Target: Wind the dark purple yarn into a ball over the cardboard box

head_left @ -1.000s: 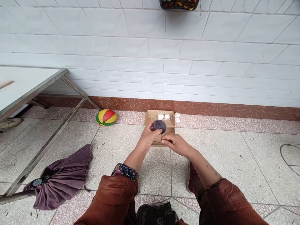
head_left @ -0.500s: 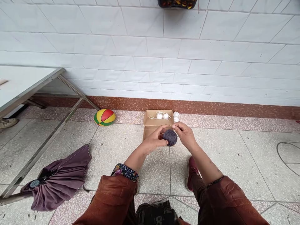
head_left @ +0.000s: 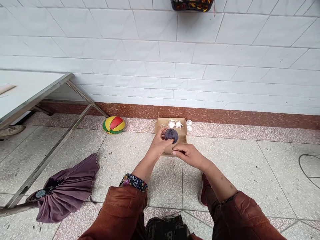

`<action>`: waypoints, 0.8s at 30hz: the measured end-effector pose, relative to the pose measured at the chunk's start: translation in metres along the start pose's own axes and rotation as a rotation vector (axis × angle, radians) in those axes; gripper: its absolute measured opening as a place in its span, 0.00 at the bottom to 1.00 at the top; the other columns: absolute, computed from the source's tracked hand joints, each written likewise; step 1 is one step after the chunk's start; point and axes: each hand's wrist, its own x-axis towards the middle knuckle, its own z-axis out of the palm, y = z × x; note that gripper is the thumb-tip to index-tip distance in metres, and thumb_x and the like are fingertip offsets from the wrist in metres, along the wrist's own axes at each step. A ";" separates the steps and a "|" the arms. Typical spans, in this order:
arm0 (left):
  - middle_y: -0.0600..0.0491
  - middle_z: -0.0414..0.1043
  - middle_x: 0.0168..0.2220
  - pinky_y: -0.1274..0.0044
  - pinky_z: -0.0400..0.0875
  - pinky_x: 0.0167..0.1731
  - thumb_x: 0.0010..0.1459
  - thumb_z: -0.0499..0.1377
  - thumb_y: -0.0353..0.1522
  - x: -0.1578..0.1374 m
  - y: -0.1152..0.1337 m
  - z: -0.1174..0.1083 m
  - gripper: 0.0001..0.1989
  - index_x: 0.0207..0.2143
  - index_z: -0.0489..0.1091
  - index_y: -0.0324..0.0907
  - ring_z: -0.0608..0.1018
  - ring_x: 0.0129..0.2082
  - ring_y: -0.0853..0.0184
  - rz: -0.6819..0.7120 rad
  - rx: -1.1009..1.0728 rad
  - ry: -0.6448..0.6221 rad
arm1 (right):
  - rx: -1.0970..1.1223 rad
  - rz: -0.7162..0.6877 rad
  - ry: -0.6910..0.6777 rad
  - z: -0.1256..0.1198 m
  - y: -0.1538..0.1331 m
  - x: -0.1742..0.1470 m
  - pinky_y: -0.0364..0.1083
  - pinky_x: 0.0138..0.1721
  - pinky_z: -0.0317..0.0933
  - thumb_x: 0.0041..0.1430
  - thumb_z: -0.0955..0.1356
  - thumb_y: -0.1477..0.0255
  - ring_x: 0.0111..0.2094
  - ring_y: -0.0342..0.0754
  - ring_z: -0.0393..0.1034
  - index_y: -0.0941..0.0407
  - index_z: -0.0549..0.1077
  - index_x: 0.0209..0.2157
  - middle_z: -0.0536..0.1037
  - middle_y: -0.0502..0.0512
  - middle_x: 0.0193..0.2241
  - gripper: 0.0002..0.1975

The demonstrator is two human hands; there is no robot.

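My left hand [head_left: 161, 143] is closed around a dark purple-grey ball of yarn [head_left: 171, 135], held up over an opened cardboard box [head_left: 183, 139]. Just below the ball, my right hand [head_left: 187, 154] pinches a strand of dark yarn [head_left: 172, 147] that runs down from it. In the far half of the box lie two white yarn balls [head_left: 171, 124] with loose ends. Two more small white balls [head_left: 189, 125] rest on the floor against the box's right side. My hands and the ball hide part of the near half of the box.
A red, yellow and green ball [head_left: 113, 125] sits on the floor to the left. Nearer lies a folded purple umbrella [head_left: 68, 191] beside a metal-framed table [head_left: 35, 90]. A tiled wall [head_left: 150, 53] rises behind the box. A wire loop [head_left: 303, 166] is at the right.
The yarn ball has shifted left and a little up in my left hand. My right hand has moved from above the ball to below it, with the strand between its fingers.
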 end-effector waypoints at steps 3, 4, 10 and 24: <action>0.48 0.68 0.49 0.68 0.69 0.47 0.43 0.68 0.30 0.000 -0.001 0.001 0.36 0.57 0.64 0.45 0.75 0.43 0.63 0.000 0.107 -0.014 | 0.103 0.024 0.119 -0.014 -0.008 0.000 0.45 0.37 0.65 0.67 0.67 0.62 0.32 0.46 0.72 0.53 0.77 0.34 0.78 0.51 0.31 0.12; 0.47 0.68 0.49 0.68 0.69 0.46 0.43 0.68 0.30 -0.001 -0.002 0.001 0.37 0.58 0.64 0.45 0.75 0.43 0.62 -0.005 0.138 -0.030 | 0.120 0.039 0.175 -0.018 -0.008 0.000 0.46 0.38 0.65 0.66 0.67 0.61 0.33 0.47 0.72 0.53 0.77 0.34 0.79 0.52 0.31 0.11; 0.47 0.68 0.49 0.67 0.68 0.45 0.43 0.68 0.29 -0.008 -0.005 0.002 0.39 0.60 0.64 0.47 0.73 0.44 0.61 -0.055 0.185 -0.341 | 0.096 0.142 0.464 -0.028 0.008 0.004 0.47 0.38 0.63 0.64 0.67 0.62 0.33 0.48 0.69 0.53 0.75 0.32 0.76 0.51 0.30 0.11; 0.49 0.76 0.46 0.70 0.64 0.54 0.46 0.68 0.29 -0.004 0.001 0.003 0.23 0.47 0.74 0.41 0.75 0.50 0.61 -0.045 -0.430 -0.217 | -0.076 0.141 0.303 -0.001 0.029 0.005 0.46 0.39 0.64 0.66 0.64 0.69 0.35 0.49 0.72 0.54 0.74 0.32 0.78 0.53 0.31 0.09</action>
